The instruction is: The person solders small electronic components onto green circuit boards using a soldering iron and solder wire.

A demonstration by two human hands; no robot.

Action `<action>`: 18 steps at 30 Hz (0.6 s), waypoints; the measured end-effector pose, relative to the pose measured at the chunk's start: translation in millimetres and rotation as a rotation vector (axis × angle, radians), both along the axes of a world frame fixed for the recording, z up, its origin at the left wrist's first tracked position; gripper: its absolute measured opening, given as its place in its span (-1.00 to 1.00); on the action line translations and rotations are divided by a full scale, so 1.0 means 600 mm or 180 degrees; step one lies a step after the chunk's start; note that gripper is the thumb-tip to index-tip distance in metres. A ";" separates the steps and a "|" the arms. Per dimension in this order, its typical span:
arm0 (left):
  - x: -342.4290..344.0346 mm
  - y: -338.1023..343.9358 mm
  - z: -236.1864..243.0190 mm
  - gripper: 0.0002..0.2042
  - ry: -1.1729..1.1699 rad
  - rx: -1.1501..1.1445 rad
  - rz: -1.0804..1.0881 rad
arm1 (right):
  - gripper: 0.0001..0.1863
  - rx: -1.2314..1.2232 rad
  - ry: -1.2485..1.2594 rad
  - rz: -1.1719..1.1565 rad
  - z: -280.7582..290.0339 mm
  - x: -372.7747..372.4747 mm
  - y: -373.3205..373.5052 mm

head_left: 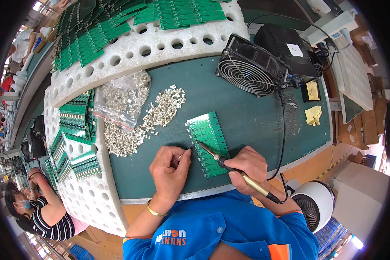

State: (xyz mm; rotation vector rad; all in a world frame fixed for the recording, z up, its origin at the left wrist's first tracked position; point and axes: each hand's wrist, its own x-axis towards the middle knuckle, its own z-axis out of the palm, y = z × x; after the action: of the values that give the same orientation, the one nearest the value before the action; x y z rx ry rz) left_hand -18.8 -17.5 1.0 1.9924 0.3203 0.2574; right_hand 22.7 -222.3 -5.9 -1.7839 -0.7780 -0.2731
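A green circuit board panel (210,130) lies on the bench, with small pins along its left edge. My right hand (249,167) grips a soldering iron (258,185), its tip against or just above the board near the left edge. Left of the panel, my left hand (171,169) is closed, pinching a thin silvery wire (184,153) that points toward the board. Beyond that hand spreads a pile of small metal connectors (125,139). An open clear plastic bag (125,97) of the same parts lies behind them.
White foam boards (160,45) with round holes hold several stacked circuit boards (80,115) at the left and back. A square fan (251,65) and a black soldering station (286,52) stand back right. The iron's cable (283,134) runs across the bench near a yellow sponge (313,115). Another person (47,208) sits left.
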 end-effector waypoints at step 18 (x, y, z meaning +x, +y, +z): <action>-0.002 0.002 0.003 -0.85 0.0120 -0.0057 -0.0052 | -0.76 -0.0038 0.0020 0.0068 0.003 -0.010 -0.004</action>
State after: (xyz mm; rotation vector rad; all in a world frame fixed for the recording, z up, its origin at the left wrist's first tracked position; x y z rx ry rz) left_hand -19.8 -16.5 2.8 1.9831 0.3290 0.2061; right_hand 16.8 -225.0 -3.8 -1.7857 -0.7953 -0.2490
